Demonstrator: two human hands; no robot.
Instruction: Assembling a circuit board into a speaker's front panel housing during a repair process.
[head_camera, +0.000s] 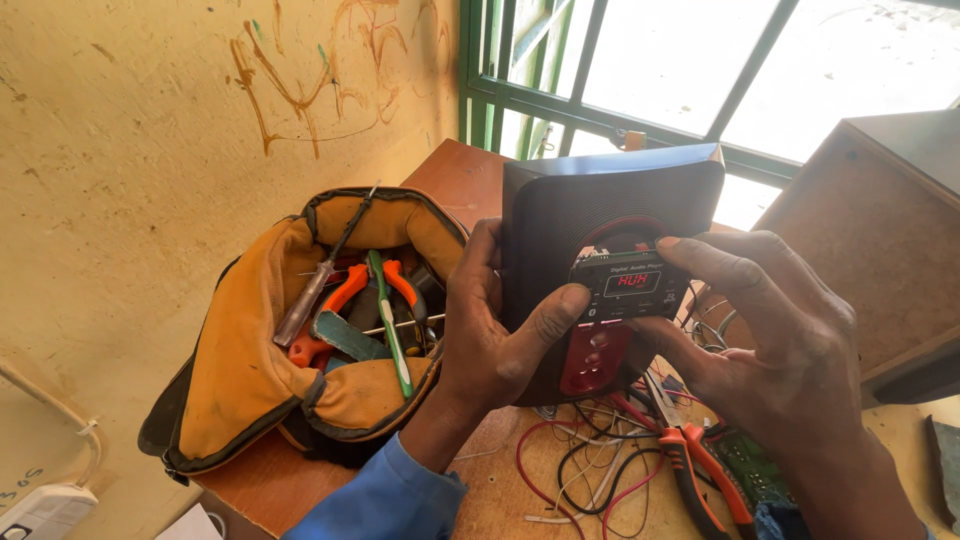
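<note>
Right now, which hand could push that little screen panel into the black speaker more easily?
Probably the left hand: its thumb already lies flat on the display panel. The right hand only pinches the panel's edge, steadying it against the speaker.

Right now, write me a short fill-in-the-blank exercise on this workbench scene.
1. Both hands hold a small display module against a black ____.
2. The open tool bag left of the left hand is ____ in colour.
3. The pliers below the right hand have ____ handles.

Missing words: speaker; yellow; orange
</note>
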